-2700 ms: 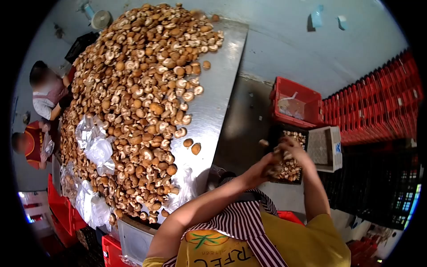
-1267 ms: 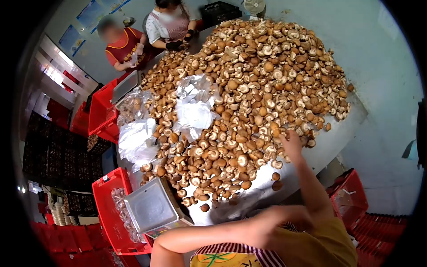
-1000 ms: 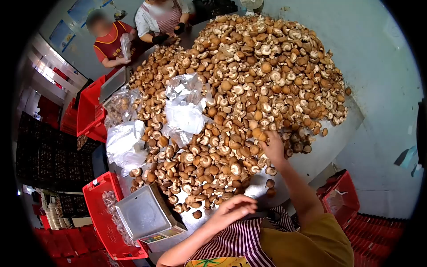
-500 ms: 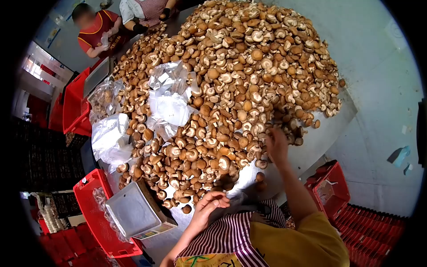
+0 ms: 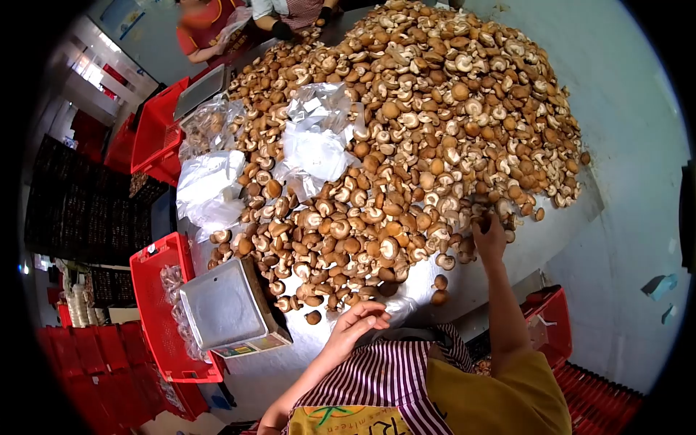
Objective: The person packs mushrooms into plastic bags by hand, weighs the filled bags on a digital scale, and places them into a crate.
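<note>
Brown shiitake mushrooms (image 5: 435, 94) lie in a large heap on the metal table (image 5: 536, 243). My right hand (image 5: 491, 238) reaches to the heap's near right edge, its fingers closed around a mushroom (image 5: 479, 201) and partly hidden among others. Close to my apron, my left hand (image 5: 360, 324) has curled fingers at the edge of a clear plastic bag (image 5: 400, 308), which it seems to grip; the bag's contents are hard to make out. Two loose mushrooms (image 5: 439, 297) sit between my hands, to the right of the bag.
To the left stands a weighing scale (image 5: 225, 301) beside a red crate (image 5: 156, 290) of bagged mushrooms. Plastic bags (image 5: 210, 188) and another bag pile (image 5: 315, 148) rest on the heap's left side. Two co-workers (image 5: 217, 32) stand across the table. A red basket (image 5: 554, 326) is at right.
My view has swung, so the table appears further right. My right hand has moved slightly along the heap's edge and its fingers have closed in. The left hand stays by the bag.
</note>
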